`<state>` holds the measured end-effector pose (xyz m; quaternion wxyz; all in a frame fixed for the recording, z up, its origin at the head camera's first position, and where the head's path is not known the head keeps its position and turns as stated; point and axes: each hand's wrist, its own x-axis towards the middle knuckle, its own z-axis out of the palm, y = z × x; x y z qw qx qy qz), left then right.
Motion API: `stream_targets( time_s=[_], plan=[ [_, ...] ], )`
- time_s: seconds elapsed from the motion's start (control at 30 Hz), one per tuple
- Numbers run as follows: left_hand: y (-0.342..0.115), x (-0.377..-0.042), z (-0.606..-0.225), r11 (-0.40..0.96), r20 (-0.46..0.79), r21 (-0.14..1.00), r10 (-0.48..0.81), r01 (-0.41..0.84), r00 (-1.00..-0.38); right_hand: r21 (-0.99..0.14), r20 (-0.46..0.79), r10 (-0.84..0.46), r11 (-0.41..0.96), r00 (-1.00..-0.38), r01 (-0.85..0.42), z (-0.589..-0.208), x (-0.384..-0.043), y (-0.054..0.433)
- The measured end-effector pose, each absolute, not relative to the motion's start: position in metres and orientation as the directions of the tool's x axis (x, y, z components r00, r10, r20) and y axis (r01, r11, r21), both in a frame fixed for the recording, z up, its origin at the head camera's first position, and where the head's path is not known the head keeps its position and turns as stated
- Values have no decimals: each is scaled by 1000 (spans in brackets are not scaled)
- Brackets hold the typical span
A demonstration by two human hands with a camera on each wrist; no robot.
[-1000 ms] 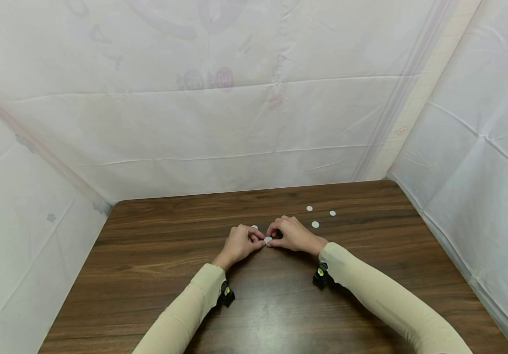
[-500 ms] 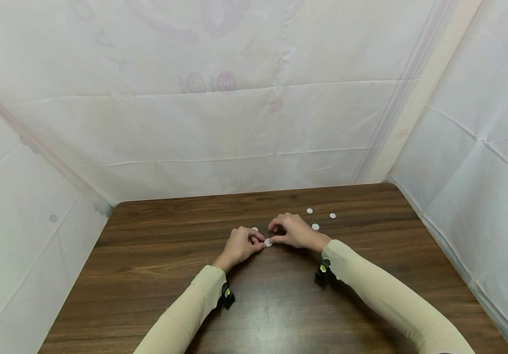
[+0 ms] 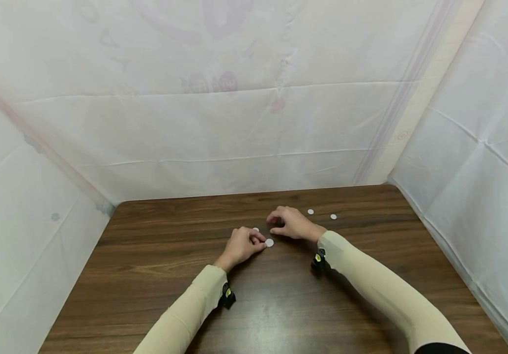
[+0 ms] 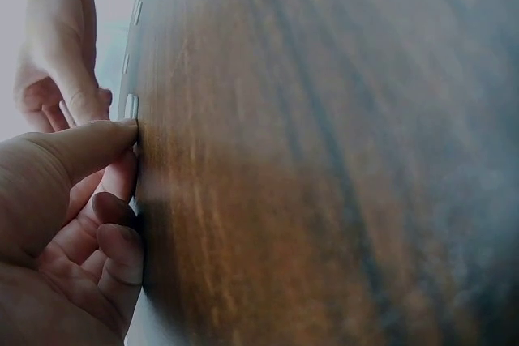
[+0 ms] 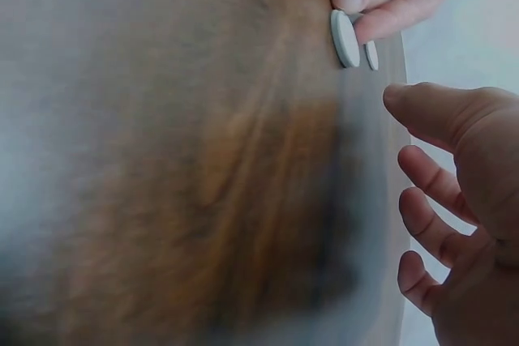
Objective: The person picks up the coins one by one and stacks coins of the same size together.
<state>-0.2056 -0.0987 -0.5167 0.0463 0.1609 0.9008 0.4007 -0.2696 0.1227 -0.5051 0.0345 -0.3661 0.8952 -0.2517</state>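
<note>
A small flat white disc [image 3: 269,243] lies on the wooden table. My left hand [image 3: 241,247] holds its left edge, thumb and forefinger at the rim; the right wrist view shows the same disc [image 5: 345,39] by those fingertips. Just beyond my left fingers is a second white disc [image 3: 256,229], partly covered by them. My right hand [image 3: 293,223] hovers behind and right of the held disc, fingers loosely bent and apart with nothing between them. In the right wrist view the right hand [image 5: 462,184] is spread apart from both discs.
Two more white discs [image 3: 310,212] lie toward the table's back right. The brown wooden table [image 3: 156,246] ends at white sheeting [image 3: 218,128] along the back and sides. A small black camera sits on each wrist.
My right hand has let go of the disc and moved back and slightly up from it, now covering a disc that showed beside it. My left hand stays at the disc.
</note>
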Motion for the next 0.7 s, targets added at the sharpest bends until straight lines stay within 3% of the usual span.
stream_targets(
  time_s=[0.7],
  plan=[
    [-96,-207,-520,627,63,728,342,278,-938,-468,6,-739,593,-673,-655,-499,-296,96]
  ],
)
